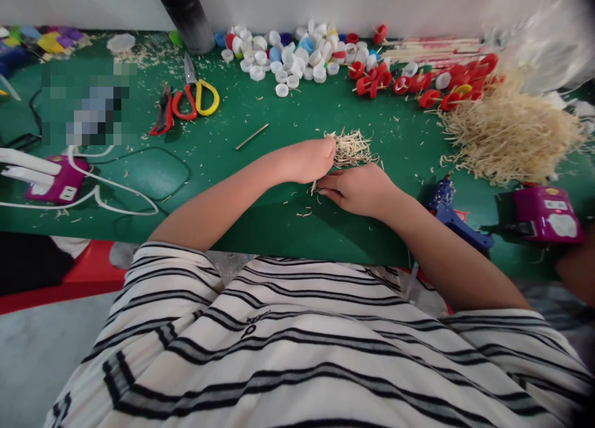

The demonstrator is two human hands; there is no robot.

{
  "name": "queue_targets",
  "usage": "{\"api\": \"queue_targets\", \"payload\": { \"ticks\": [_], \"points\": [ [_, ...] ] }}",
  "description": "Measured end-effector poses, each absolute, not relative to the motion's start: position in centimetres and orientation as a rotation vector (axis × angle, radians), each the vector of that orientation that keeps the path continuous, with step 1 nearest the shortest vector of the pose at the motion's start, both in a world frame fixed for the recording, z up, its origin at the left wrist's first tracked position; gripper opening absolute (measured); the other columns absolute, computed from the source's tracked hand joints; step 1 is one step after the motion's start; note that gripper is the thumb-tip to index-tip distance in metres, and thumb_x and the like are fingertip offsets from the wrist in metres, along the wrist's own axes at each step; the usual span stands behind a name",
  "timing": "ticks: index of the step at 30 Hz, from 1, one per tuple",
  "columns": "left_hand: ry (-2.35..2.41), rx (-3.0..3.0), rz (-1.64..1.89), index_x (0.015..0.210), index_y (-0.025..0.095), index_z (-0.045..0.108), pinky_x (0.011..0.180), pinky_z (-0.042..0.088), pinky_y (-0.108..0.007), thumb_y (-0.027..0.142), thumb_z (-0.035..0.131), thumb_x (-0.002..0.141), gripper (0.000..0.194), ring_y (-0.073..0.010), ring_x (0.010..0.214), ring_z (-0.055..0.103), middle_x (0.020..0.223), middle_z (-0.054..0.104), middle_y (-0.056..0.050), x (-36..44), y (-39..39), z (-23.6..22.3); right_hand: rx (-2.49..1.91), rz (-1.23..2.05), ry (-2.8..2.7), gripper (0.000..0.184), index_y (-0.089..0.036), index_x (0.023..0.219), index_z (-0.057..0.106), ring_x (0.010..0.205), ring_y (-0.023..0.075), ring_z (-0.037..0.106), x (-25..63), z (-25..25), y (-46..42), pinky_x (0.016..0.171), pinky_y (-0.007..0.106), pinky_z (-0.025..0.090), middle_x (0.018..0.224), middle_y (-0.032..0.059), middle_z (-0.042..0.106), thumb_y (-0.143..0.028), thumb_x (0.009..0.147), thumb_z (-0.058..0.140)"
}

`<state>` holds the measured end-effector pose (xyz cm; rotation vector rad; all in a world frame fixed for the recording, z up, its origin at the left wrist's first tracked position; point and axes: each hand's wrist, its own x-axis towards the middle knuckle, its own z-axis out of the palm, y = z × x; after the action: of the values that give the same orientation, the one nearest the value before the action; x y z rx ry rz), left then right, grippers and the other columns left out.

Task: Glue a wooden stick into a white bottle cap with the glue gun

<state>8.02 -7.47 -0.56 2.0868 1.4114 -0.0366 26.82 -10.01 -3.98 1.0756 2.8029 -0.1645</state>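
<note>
Desk (297, 115): red caps (383, 75) sitting threaded, straw (515, 130) lying loose.
Left fingers (330, 147): closing on tuft (353, 149).
Right fingers (333, 181): curling, hold unclear.

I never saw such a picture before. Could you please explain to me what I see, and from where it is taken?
No robot is here: a person works with two bare hands. A camera worn on the head looks forward and down, so the person's striped shirt shows at the bottom. The left hand is closed around one end of a bundle of thin pale strips. The right hand is close beside it; whether it holds anything is unclear. On the green table lie scissors, pliers, a metal rod, a glue gun, bottle caps and a larger heap of such strips.
</note>
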Motion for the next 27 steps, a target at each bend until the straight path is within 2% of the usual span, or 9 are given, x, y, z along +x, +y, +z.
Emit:
{"api": "queue_targets", "payload": {
  "ticks": [4, 9, 14, 19, 24, 27],
  "points": [
    [1.269, 2.119, -0.150, 0.103, 0.025, 0.043, 0.064, 0.034, -0.037, 0.026, 0.042, 0.101, 0.002, -0.0186, 0.067, 0.047, 0.087, 0.062, -0.004, 7.9, -8.0, -0.3, 1.076, -0.193, 2.769, 0.043, -0.027, 0.122, 0.082, 0.082, 0.0251, 0.069, 26.9, -4.0, -10.0, 0.063, 0.034, 0.023, 0.100, 0.0082, 0.084, -0.041, 0.109, 0.043],
    [1.181, 2.118, -0.119, 0.107, 0.025, 0.044, 0.066, 0.034, -0.036, 0.023, 0.043, 0.099, 0.009, -0.0183, 0.069, 0.046, 0.088, 0.058, -0.003, 7.4, -7.8, 0.3, 1.132, -0.244, 2.762, 0.046, -0.027, 0.123, 0.082, 0.078, 0.0237, 0.067, 27.3, -4.2, -9.4, 0.064, 0.033, 0.025, 0.094, 0.0074, 0.082, -0.042, 0.109, 0.041],
    [1.183, 2.125, -0.014, 0.104, 0.024, 0.042, 0.069, 0.035, -0.036, 0.017, 0.039, 0.099, 0.009, -0.0174, 0.070, 0.041, 0.088, 0.053, -0.003, 7.3, -7.4, 0.3, 1.205, -0.203, 2.685, 0.047, -0.028, 0.125, 0.081, 0.083, 0.0257, 0.069, 27.2, -3.3, -9.4, 0.063, 0.034, 0.025, 0.097, 0.0089, 0.083, -0.042, 0.110, 0.039],
    [1.194, 2.175, 0.043, 0.106, 0.023, 0.044, 0.066, 0.032, -0.036, 0.015, 0.036, 0.100, 0.013, -0.0175, 0.068, 0.042, 0.086, 0.055, -0.004, 7.7, -7.6, -0.6, 1.211, -0.116, 2.601, 0.050, -0.026, 0.130, 0.079, 0.086, 0.0297, 0.073, 26.6, -2.3, -10.4, 0.064, 0.036, 0.027, 0.100, 0.0129, 0.083, -0.039, 0.111, 0.034],
    [1.199, 2.280, 0.007, 0.112, 0.022, 0.047, 0.063, 0.028, -0.037, 0.017, 0.038, 0.101, 0.015, -0.0186, 0.062, 0.042, 0.078, 0.057, -0.003, 8.4, -8.4, -0.8, 1.236, -0.106, 2.542, 0.051, -0.018, 0.116, 0.082, 0.087, 0.0317, 0.074, 26.2, -2.0, -11.2, 0.064, 0.037, 0.032, 0.096, 0.0165, 0.082, -0.036, 0.111, 0.034],
    [1.197, 2.309, 0.000, 0.112, 0.021, 0.049, 0.062, 0.027, -0.037, 0.016, 0.038, 0.101, 0.016, -0.0183, 0.061, 0.041, 0.076, 0.057, -0.003, 8.4, -8.5, -0.8, 1.254, -0.122, 2.542, 0.051, -0.017, 0.116, 0.080, 0.087, 0.0306, 0.075, 26.3, -2.1, -11.3, 0.064, 0.037, 0.032, 0.095, 0.0165, 0.082, -0.036, 0.112, 0.034]
  ]
}}
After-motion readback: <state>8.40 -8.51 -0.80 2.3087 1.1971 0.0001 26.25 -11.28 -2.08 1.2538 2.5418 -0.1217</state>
